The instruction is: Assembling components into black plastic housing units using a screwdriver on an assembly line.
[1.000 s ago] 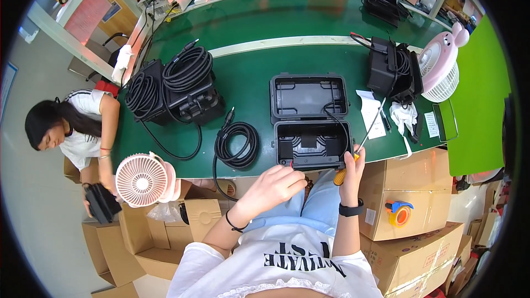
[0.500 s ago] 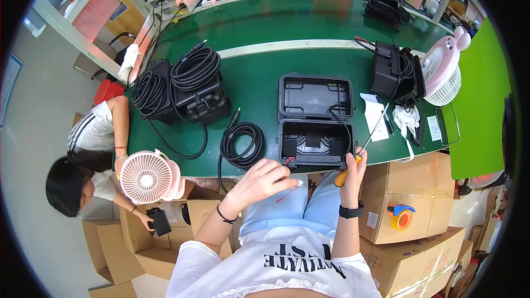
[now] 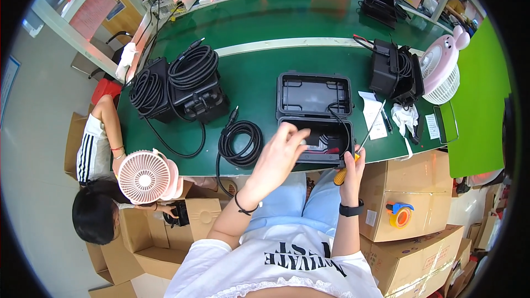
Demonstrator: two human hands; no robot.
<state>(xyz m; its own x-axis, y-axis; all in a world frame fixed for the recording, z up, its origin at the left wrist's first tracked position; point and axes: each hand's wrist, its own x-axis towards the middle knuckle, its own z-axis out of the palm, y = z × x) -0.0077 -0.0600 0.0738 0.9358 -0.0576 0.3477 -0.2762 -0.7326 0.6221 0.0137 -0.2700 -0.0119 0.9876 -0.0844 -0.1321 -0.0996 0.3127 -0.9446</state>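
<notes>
**Open black case at the bench's near edge, hands at its lower half**

A co-worker [image 3: 96,209] bends low at the far left, beside a pink desk fan [image 3: 144,176] and brown cartons. On the green bench [image 3: 265,27] stand two black boxes [image 3: 182,91] topped with coiled cables. A loose black cable coil [image 3: 240,142] lies just beside the case, on its left.

The left hand [image 3: 279,157] reaches over the near edge, fingers loosely curled, fingertips at the lower half of the open black case [image 3: 316,113]. Whether it has hold of anything cannot be told.

The right hand [image 3: 350,171] is closed around the orange handle of a screwdriver [image 3: 359,152], whose shaft rises slantwise past the case's right corner. Beyond lie white paper slips [image 3: 373,111], another black box [image 3: 393,72] and a pink-and-white fan [image 3: 441,69].
</notes>
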